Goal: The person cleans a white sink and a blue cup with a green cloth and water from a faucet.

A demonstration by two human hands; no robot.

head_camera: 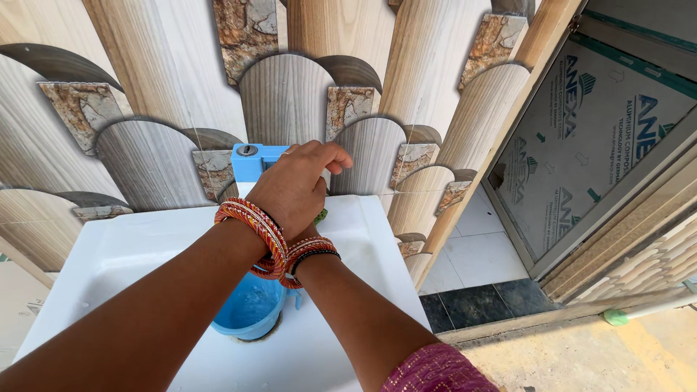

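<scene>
Two hands cross at the wrists over a white basin [131, 247] set against a wall of wood-look and stone-look tiles [290, 94]. The left hand [294, 185] reaches across to the far edge, its fingers [330, 154] bent and close together beside a blue box-shaped fitting [250, 161] with a small metal cap; whether they grip anything cannot be told from this angle. The right hand [308, 234], coming from a pink sleeve [435, 370] at the near right, lies almost wholly beneath the left, so how its fingers are set cannot be told either. A scrap of something green [320, 215] shows just right of the left hand, at the far rim of the basin, touching or very near the hidden hand. Red and orange bangles [254, 221] ring both wrists. A blue plastic mug [247, 308] sits in the basin under the crossed arms, nearer than the fitting. To the right, a film-covered door panel [595, 145] stands over a pale tiled floor [479, 254]. By the look of it, the work in hand is at the fitting end of the basin, with both hands gathered there. Any further reach calls for uncrossing the wrists and keeping clear of the mug below.
</scene>
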